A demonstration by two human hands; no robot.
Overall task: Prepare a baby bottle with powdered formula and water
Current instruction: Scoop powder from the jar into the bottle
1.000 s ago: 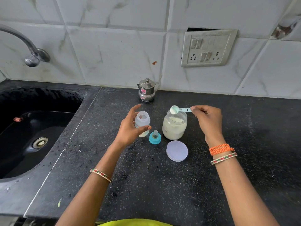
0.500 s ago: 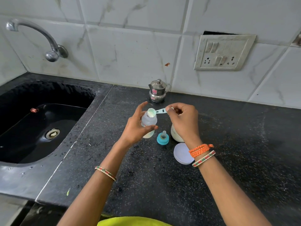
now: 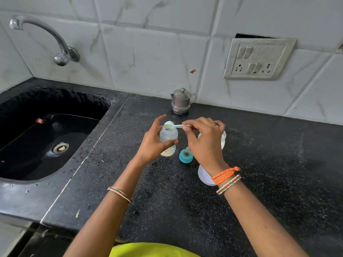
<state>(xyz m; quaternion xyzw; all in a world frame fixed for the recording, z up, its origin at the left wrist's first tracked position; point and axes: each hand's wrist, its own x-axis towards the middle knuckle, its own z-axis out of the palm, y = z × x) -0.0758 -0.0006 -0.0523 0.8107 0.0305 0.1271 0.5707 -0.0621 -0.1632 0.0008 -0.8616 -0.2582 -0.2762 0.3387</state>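
Presently we record the black stone counter (image 3: 185,210) as the work surface, with a dark sink (image 3: 46,138) set into it on the left and a tap (image 3: 46,36) on the tiled wall above; neither is in use at this moment. A small steel pot (image 3: 181,102) stands at the back by the wall, lid on; we cannot tell what it holds.

Next, the hands. Our left hand (image 3: 154,143) is curled round the baby bottle (image 3: 168,140), which stands upright and uncapped on the counter; our right hand (image 3: 205,141) pinches the handle of the measuring scoop (image 3: 171,124), whose bowl sits tipped at the bottle's mouth. Pale matter shows at the neck and at the base of the bottle; whether water is already in it, we cannot say.

Behind the right hand the formula jar (image 3: 223,140) stands open, mostly hidden; its white lid (image 3: 204,176) lies flat on the counter near the right wrist. The blue teat cap (image 3: 186,156) sits just beside the bottle, not fitted.

Our judgement: the task is in its middle stage; bottle and jar are opened and powder is being dosed; adding or confirming water, fitting the teat cap, mixing, and closing the jar all appear outstanding.
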